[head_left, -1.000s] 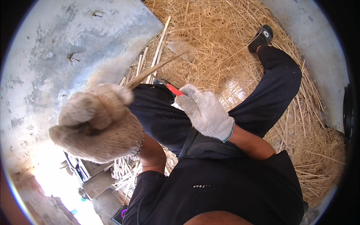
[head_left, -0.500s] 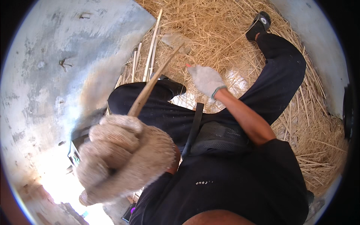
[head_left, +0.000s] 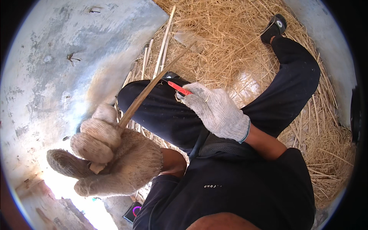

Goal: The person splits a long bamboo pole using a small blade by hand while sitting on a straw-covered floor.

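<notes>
My left hand [head_left: 120, 157], in a worn knitted glove, is raised close to the camera at the lower left. Its fingers wrap round a long, tapering wooden strip [head_left: 147, 90]. The strip slants up and away over my left thigh, and a short butt shows below the fingers. My right hand [head_left: 220, 113], in a cleaner white knitted glove, is closed round a small red tool [head_left: 178, 88] with a pale metal part. The kind of tool is unclear, since the glove hides much of it. Its tip lies just right of the strip, apparently without touching.
I sit with legs spread on a floor covered in straw-like shavings [head_left: 226, 46]. Long pale strips [head_left: 164, 48] lie beyond my left knee. A stained wall [head_left: 50, 84] rises at left, another [head_left: 326, 42] at right. A dark device [head_left: 132, 212] with a lit ring lies lower left.
My right hand has come back toward me and left, bringing the red tool beside the strip. My left hand has shifted left, still gripping the strip.
</notes>
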Motion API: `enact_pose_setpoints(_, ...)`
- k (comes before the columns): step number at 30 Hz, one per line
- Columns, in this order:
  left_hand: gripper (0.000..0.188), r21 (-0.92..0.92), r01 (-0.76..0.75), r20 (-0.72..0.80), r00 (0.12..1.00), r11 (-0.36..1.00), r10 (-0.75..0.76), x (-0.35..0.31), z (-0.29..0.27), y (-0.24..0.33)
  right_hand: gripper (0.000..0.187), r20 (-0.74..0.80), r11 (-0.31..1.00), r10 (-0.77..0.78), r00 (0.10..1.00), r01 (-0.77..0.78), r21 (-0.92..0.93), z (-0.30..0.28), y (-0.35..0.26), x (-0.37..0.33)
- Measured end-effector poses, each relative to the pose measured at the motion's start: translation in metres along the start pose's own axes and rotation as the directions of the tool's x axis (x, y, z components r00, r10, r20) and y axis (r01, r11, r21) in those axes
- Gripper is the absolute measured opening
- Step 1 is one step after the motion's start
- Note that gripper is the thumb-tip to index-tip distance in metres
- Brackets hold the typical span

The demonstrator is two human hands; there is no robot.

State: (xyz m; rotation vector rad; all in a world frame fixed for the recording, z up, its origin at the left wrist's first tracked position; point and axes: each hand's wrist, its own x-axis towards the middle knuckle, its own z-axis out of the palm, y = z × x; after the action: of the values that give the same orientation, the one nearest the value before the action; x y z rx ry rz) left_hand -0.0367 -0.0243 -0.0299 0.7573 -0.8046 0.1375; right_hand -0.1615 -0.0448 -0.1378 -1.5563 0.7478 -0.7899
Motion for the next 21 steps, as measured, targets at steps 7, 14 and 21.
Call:
enact_pose_setpoints(7, 0.049, -0.256, 0.395, 0.772, 0.633, 0.882, -0.059, 0.038, -0.064, 0.003, 0.031, 0.044, 1.000, -0.012, 0.999, 0.011, 0.014, 0.002, -0.011, -0.003)
enact_pose_setpoints(14, 0.057, -0.316, 0.295, 0.787, 0.613, 0.902, 0.076, 0.040, -0.051, -0.010, 0.036, 0.129, 0.991, 0.014, 0.992, 0.004, -0.137, 0.007, -0.008, -0.002)
enact_pose_setpoints(21, 0.064, -0.127, 0.078, 0.378, 0.926, 0.989, -0.024, -0.007, -0.037, 0.007, 0.038, 0.022, 0.808, 0.097, 0.995, -0.066, -0.585, 0.018, 0.036, 0.016)
